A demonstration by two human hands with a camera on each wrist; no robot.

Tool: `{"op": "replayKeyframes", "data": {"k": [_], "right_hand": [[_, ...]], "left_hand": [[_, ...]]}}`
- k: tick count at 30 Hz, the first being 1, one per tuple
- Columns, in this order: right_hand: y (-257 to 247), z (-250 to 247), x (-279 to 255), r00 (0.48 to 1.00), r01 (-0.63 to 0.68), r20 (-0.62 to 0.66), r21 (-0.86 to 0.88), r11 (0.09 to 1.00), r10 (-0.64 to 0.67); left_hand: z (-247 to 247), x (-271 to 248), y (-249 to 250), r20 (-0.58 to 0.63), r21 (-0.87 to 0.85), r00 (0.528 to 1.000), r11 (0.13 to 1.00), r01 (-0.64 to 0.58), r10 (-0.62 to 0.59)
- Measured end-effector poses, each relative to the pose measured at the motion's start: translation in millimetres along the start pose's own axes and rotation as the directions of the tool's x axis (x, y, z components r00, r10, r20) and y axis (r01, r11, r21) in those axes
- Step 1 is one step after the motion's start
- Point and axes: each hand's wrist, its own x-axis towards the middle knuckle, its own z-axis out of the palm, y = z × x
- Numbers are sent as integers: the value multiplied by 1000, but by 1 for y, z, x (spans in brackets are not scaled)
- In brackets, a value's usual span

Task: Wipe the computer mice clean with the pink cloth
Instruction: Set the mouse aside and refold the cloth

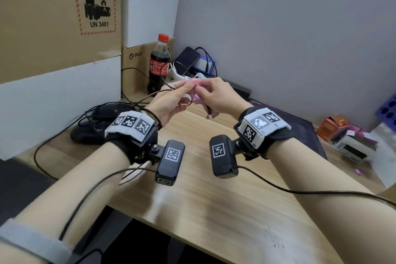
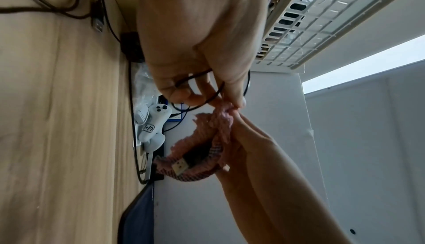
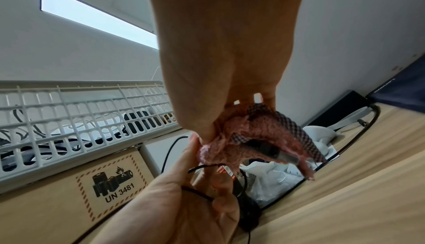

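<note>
Both hands are raised above the wooden desk [image 1: 214, 199]. My right hand [image 1: 203, 90] grips the bunched pink cloth [image 1: 198, 99], which is wrapped round the end of a black mouse cable [image 1: 163, 78]. In the left wrist view the cable's USB plug [image 2: 181, 166] pokes out of the cloth [image 2: 220, 120]. My left hand [image 1: 184, 89] pinches the cable right beside the cloth, with a loop of cable [image 3: 195, 191] round its fingers. Two black mice [image 1: 94, 133] lie on the desk at the left among tangled cables, below and left of my left wrist.
Cardboard and white boxes [image 1: 53, 28] stack along the left. A cola bottle [image 1: 159, 62], a phone [image 1: 187, 57] and a white controller [image 2: 151, 120] stand at the back. A dark pad [image 1: 289, 122], small boxes [image 1: 331, 126] and a blue rack [image 1: 387, 111] are at the right.
</note>
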Motion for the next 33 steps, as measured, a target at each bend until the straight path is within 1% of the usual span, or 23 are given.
{"op": "replayKeyframes", "data": {"k": [2,5,9,11,13,15,18,20,21,23,26,28,30,33], "right_hand": [[-2,2,-2,1000,-5,15,26,1000,4],[2,5,-6,997,-65,43,140,988,60],[12,11,-13,996,-93,40,241,966,86],[15,12,-17,992,-115,74,289,950,98],[20,10,-22,992,-117,72,306,945,100],[28,8,-24,993,-115,8,295,949,118],[42,4,-27,973,-168,-86,382,909,216],[48,2,-30,952,-173,-159,427,888,262],[47,1,-31,946,-171,-176,442,881,271],[42,2,-32,952,-149,-176,454,879,252],[30,9,-31,971,-114,-143,431,895,193],[26,14,-31,976,-92,-144,417,904,166],[26,19,-31,974,-96,-144,426,900,172],[25,27,-34,984,-103,-83,458,883,158]], "left_hand": [[4,0,1,-70,26,996,999,-46,47],[2,1,5,-164,54,984,996,-66,74],[3,-1,4,-206,70,976,996,-63,76],[6,-4,1,-207,77,976,996,-49,64],[10,-7,-2,-161,79,985,996,-48,60],[11,-8,-2,-129,65,989,996,-57,66],[9,-7,3,-142,17,987,997,-79,81],[10,-5,4,-143,8,985,996,-94,95],[12,-5,4,-142,0,985,995,-101,100],[18,-4,4,-128,-37,986,993,-112,106],[29,-2,5,-101,-122,988,984,-127,115],[35,-1,7,-117,-145,986,981,-132,116],[39,-2,11,-147,-162,983,978,-130,107],[45,-3,16,-162,-271,984,956,-111,68]]}}
